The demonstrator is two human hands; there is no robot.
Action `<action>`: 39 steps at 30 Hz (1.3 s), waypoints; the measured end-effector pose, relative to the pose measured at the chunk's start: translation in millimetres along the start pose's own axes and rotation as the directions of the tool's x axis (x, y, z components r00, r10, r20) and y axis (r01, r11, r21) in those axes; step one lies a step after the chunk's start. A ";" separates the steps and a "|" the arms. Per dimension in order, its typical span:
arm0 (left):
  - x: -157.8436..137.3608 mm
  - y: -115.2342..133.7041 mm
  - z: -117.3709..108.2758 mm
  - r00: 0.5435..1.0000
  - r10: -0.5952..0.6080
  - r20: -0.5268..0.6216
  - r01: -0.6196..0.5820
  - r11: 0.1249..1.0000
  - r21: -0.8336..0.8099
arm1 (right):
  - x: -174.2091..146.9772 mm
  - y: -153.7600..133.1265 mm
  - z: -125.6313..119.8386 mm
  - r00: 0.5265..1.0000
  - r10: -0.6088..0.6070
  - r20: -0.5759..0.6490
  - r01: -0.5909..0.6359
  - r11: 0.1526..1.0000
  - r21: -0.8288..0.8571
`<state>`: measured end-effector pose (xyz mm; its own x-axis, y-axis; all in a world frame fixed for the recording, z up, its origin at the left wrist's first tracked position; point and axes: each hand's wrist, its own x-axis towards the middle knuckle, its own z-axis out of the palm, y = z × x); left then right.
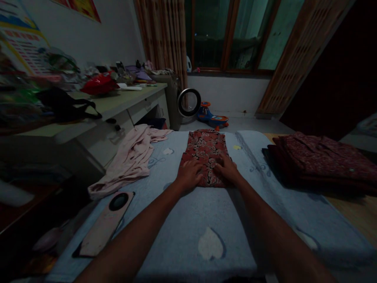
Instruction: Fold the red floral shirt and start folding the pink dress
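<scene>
Floral cloth (207, 143) lies under left hand (188, 176) and right hand (228, 169), fingers (193, 163) loosely spread, between pink garment (129, 157) and folded stack (324, 157).

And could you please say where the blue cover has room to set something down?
The blue cover is bare between the left forearm and right forearm, and between the floral cloth and the dark cloth pile. The desk along the left is crowded with loose things.
</scene>
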<state>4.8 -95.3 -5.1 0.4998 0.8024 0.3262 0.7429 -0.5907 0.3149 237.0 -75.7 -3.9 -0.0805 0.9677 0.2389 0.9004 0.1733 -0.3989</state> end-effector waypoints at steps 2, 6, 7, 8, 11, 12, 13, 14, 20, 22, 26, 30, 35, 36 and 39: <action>-22.4 -11.2 -11.6 0.998 0.042 0.045 -0.042 0.999 0.002 | -13.0 3.9 -17.8 0.998 -0.062 0.011 0.062 0.998 -0.002; -59.3 -28.4 -26.9 0.995 0.054 0.084 -0.061 0.994 0.087 | -57.4 6.6 -40.4 0.953 -0.244 0.179 0.268 0.956 -0.123; -64.6 -29.5 -28.8 0.994 0.050 0.096 -0.061 0.992 0.110 | -69.0 6.6 -41.4 0.949 -0.253 0.190 0.285 0.944 -0.166; -68.1 -29.3 -30.1 0.993 0.046 0.105 -0.060 0.989 0.135 | -79.2 6.7 -40.7 0.948 -0.250 0.196 0.289 0.935 -0.206; -70.5 -24.7 -31.0 0.993 0.025 0.114 -0.049 0.976 0.213 | -98.1 8.7 -33.8 0.955 -0.202 0.216 0.260 0.920 -0.292; -69.7 -23.1 -30.7 0.994 0.011 0.112 -0.038 0.970 0.239 | -100.3 10.0 -31.6 0.959 -0.180 0.220 0.244 0.918 -0.312; -68.7 -22.1 -30.2 0.994 -0.008 0.109 -0.021 0.964 0.264 | -100.9 11.3 -30.0 0.963 -0.158 0.218 0.225 0.917 -0.331; -67.8 -21.6 -29.6 0.994 -0.030 0.106 -0.002 0.958 0.286 | -100.5 12.7 -29.0 0.967 -0.138 0.214 0.207 0.915 -0.347; -69.7 -30.7 -21.4 0.991 -0.127 0.050 0.104 0.939 0.327 | -96.9 16.6 -28.2 0.987 -0.050 0.153 0.108 0.909 -0.402; -70.9 -36.6 -17.0 0.992 -0.119 0.030 0.105 0.951 0.291 | -98.0 16.3 -26.9 0.992 -0.052 0.117 0.095 0.910 -0.403; -66.9 -49.0 -10.8 0.997 -0.070 0.009 0.068 0.982 0.176 | -97.9 17.3 -24.3 0.993 -0.086 0.078 0.110 0.913 -0.392; -57.5 -58.0 -11.2 0.999 -0.042 0.026 0.039 0.996 0.081 | -93.4 24.6 -23.7 0.988 -0.120 0.095 0.148 0.914 -0.377; -53.8 -62.4 -13.7 0.998 0.002 0.068 -0.006 0.999 0.054 | -88.6 37.2 -25.9 0.978 -0.164 0.125 0.197 0.920 -0.338; -54.4 -62.5 -13.8 0.998 0.003 0.069 -0.006 0.999 0.052 | -87.6 39.2 -26.6 0.977 -0.173 0.125 0.205 0.923 -0.327; -55.9 -62.6 -13.8 0.998 -0.001 0.071 -0.002 0.999 0.044 | -83.4 44.7 -27.5 0.972 -0.205 0.118 0.231 0.929 -0.288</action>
<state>-75.8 -104.3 -30.7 0.5292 0.8070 0.2622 0.7607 -0.5881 0.2747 295.7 -153.7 -17.3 -0.3131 0.9263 0.2094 0.9413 0.3319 -0.0609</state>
